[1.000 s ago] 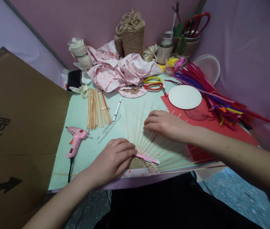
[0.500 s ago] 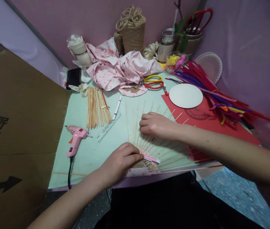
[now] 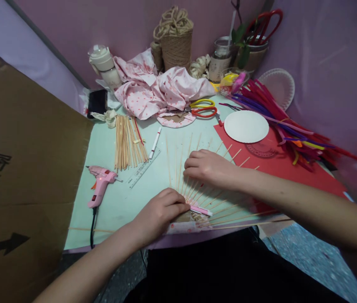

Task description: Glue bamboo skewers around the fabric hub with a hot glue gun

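Note:
Thin wooden sticks (image 3: 219, 207) fan out from a cardboard piece (image 3: 183, 217) edged with pink patterned fabric (image 3: 184, 227) at the table's front edge. My left hand (image 3: 165, 209) lies at the hub of the fan, thumb and fingers closed on the end of a slim pink-and-white pen-like tool (image 3: 201, 210); its inner end is hidden. Farther up the fan, my right hand (image 3: 208, 167) is closed, fingers curled over the sticks near their middle. It seems to grip a stick there, though the fingertips are hidden.
A pink glue gun (image 3: 101, 183) with a cord lies left, near a bundle of sticks (image 3: 129, 143), a ruler (image 3: 145, 168) and a marker (image 3: 155, 143). Behind are scissors (image 3: 203, 108), crumpled fabric (image 3: 165, 90), a white disc (image 3: 246, 126) and pipe cleaners (image 3: 287, 122). Cardboard (image 3: 27, 168) stands left.
My right hand has shifted very slightly to the left and toward me over the sticks, and a few stick tips beyond it have moved a little. My left hand stays in place.

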{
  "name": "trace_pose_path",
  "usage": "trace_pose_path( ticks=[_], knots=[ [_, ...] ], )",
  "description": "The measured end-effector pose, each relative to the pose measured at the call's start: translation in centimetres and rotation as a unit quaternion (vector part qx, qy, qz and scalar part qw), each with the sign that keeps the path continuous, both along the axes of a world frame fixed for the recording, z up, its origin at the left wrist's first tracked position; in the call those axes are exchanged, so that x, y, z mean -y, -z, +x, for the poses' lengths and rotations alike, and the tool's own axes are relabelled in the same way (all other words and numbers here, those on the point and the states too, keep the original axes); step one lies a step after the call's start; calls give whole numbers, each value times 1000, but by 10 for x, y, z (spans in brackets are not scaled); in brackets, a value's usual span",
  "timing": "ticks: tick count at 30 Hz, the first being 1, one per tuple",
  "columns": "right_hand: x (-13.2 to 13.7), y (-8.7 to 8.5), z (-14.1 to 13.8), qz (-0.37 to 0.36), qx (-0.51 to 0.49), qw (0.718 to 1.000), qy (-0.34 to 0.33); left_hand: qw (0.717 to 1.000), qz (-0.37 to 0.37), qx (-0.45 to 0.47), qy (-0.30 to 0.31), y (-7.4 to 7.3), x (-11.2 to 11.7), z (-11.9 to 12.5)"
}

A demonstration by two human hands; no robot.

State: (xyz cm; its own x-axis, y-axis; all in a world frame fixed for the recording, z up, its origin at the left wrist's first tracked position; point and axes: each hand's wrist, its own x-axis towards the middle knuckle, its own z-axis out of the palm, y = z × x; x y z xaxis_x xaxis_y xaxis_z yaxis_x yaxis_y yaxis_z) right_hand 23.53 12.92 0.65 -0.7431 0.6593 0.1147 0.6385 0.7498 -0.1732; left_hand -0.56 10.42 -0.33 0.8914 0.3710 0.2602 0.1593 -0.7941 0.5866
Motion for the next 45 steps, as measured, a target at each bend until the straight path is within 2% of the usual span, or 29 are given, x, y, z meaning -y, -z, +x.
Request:
trace_pose_path(
  ticks=[6,9,12,19,26,38,42,45],
  knots=[
    [56,-12,-4,-27,-71,996,51,998,57,-10,-29,-5,0,-8],
    [87,-9,-10,-37,-102,990,92,994,86,-43,-43,-10,-1,-12],
    [103,-4,-15,-36,-110,986,121,993,96,-61,-35,-13,-2,-13],
    [106,8,-23,-37,-93,987,126,992,82,-86,-32,-14,-4,-7],
    [108,8,-27,-70,-85,988,110,989,101,-101,-33,-16,-5,-4],
    [107,13,-31,-51,-79,990,108,985,130,-109,-39,-12,-2,-2],
    [106,13,-28,-49,-83,986,134,986,130,-76,-66,-6,4,-5],
    [107,11,-28,-54,-85,982,161,981,147,-7,-124,-2,22,-8]
  ],
)
